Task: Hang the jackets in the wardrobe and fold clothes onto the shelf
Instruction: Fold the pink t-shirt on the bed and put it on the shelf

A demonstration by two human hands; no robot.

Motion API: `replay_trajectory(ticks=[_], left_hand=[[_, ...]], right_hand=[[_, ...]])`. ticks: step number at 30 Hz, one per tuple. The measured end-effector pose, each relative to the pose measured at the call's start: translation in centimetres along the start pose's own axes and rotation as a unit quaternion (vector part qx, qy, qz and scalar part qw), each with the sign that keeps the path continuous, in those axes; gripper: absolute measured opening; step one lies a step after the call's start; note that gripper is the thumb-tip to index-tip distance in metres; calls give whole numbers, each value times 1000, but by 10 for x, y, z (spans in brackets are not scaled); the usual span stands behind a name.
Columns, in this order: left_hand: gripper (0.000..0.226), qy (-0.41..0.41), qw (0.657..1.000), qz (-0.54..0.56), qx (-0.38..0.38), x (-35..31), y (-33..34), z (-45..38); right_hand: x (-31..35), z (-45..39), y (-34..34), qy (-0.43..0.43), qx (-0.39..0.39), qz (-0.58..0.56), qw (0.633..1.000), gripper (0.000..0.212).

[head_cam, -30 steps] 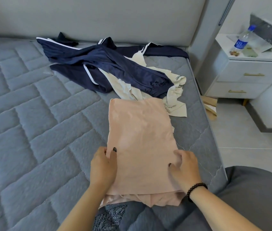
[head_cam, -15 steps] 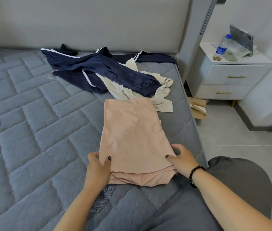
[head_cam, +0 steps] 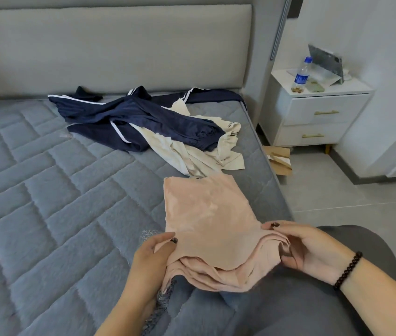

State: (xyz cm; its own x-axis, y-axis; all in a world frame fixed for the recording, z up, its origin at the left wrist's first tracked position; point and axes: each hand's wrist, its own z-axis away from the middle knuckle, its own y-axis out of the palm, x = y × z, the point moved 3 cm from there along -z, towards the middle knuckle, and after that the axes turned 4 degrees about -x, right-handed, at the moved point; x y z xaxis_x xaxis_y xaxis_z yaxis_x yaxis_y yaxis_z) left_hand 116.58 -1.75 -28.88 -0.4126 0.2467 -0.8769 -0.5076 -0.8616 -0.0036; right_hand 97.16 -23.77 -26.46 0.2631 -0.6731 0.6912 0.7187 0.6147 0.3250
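Folded peach-pink soft garment now has its near edge lifted off the grey quilted mattress, no longer pressed flat; left hand and right hand each grip a side, likely carrying it shelfward. Navy jacket remains unhung.

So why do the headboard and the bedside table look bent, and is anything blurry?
Head view: the wide lens bows straight lines near the edges, so the headboard curves and the bedside table leans. Soft daylight, only faint shadows. The pink garment and both hands, left and right, look slightly soft; the bottle label is unreadable.
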Motion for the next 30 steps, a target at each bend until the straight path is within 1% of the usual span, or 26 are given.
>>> replay_trajectory(ticks=[4,7,9,11,13,15,17,18,19,21,22,23,25,26,27,28,29,30], left_hand=[[19,-37,996,84,23,-21,12,-37],[21,-58,987,147,22,-41,21,-72],[26,-80,979,189,-2,-52,26,-95],[27,-108,964,241,-30,-58,33,-117],[26,-129,948,285,-54,-56,42,-130],[25,-126,941,302,-88,-52,51,-137],[21,-103,941,299,-123,-47,58,-137],[20,-84,946,280,-141,-43,58,-138],[26,-58,954,241,-167,-39,55,-138],[48,3,970,96,-225,-27,47,-132],[53,41,970,29,-239,-20,45,-125],[51,73,967,-15,-245,-12,45,-117],[32,104,962,-73,-241,8,43,-105],[23,104,961,-100,-237,16,42,-101],[18,100,959,-125,-234,21,41,-98],[18,103,956,-147,-234,25,40,-97],[20,112,950,-169,-235,23,40,-96],[22,127,944,-188,-239,19,42,-95]], right_hand=[[25,-21,24,-23,24,-71,997,33],[49,-47,33,-31,10,-119,992,35],[64,-68,35,-39,-11,-128,991,32],[73,-91,35,-49,-40,-105,993,22],[77,-113,38,-41,-52,-57,996,17],[76,-131,44,-28,-54,13,998,17],[72,-142,45,-38,-69,58,995,23],[70,-146,44,-61,-82,66,993,31],[68,-147,40,-94,-101,69,988,42],[59,-144,27,-168,-160,84,969,55],[53,-142,20,-195,-199,97,956,54],[44,-140,12,-210,-243,110,941,50],[23,-135,0,-202,-313,135,918,37],[14,-134,-3,-179,-320,155,917,28],[8,-136,-3,-152,-307,180,922,18],[3,-138,-1,-130,-284,198,929,10],[1,-139,1,-124,-267,209,933,10],[0,-140,3,-134,-260,216,932,17]])
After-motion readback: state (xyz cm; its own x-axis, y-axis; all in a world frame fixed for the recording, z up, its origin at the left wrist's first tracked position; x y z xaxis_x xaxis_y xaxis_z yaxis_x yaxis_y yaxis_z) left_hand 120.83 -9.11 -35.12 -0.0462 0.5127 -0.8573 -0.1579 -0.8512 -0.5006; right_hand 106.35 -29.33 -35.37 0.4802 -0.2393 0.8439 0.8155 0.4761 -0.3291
